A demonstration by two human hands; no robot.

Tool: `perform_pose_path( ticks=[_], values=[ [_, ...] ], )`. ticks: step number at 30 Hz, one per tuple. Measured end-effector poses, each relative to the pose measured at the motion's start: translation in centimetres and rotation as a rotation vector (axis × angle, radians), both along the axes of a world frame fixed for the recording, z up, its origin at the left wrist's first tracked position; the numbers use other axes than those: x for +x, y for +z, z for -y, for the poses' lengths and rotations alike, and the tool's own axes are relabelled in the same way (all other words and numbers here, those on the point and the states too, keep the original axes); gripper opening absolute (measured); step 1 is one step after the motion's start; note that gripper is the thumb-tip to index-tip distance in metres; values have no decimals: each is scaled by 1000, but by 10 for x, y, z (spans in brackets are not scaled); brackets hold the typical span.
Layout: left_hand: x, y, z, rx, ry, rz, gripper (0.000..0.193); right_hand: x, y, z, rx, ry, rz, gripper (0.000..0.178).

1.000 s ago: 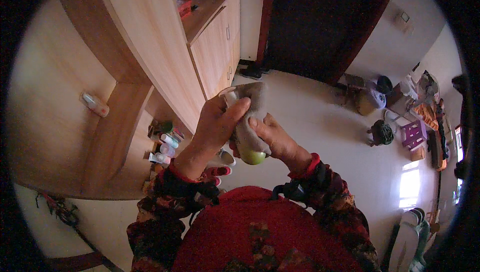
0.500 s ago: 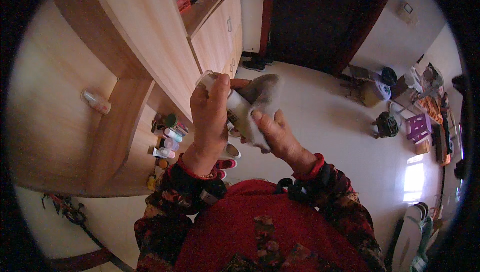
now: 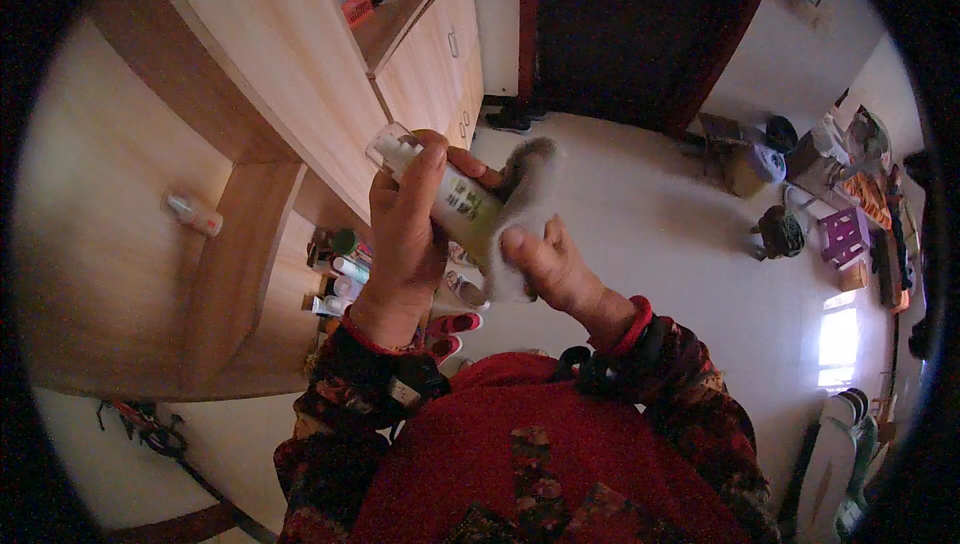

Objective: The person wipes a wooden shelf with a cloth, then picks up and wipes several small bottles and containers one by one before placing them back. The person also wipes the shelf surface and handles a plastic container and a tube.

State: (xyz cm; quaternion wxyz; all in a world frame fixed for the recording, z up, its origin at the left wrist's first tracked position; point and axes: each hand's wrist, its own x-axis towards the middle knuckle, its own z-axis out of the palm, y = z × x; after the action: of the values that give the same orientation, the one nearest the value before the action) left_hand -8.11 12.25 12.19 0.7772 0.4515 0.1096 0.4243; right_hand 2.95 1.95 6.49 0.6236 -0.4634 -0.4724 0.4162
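Note:
A pale pump bottle with a clear cap and a dark-printed label lies slanted between my hands. Wrapped round its upper part, near the cap, is my left hand. My right hand grips a grey-white cloth, thumb on top, and presses it against the bottle's lower end. The cloth covers the bottle's base, and its far edge looks dark grey. The right fingers under the cloth are mostly hidden.
At left, a wooden shelf unit holds a small bottle and several tubes and jars. Red shoes stand below my hands. A purple plastic stool and a dark plant-like bundle are at right.
The cloth has shifted toward the bottle's base, so more of the label shows. My left hand with the bottle has moved slightly left and away from me. The view has shifted a little.

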Motion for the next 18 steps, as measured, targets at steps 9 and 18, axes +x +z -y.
perform_pose_path(
  ticks=[9,18],
  values=[
    [0,-10,4,160,41,-128,26,7,20,-8,-116,-32,69,44],
    [2,-25,24,302,127,-274,25,7,-18,-18,-78,26,-253,35]
  ],
)
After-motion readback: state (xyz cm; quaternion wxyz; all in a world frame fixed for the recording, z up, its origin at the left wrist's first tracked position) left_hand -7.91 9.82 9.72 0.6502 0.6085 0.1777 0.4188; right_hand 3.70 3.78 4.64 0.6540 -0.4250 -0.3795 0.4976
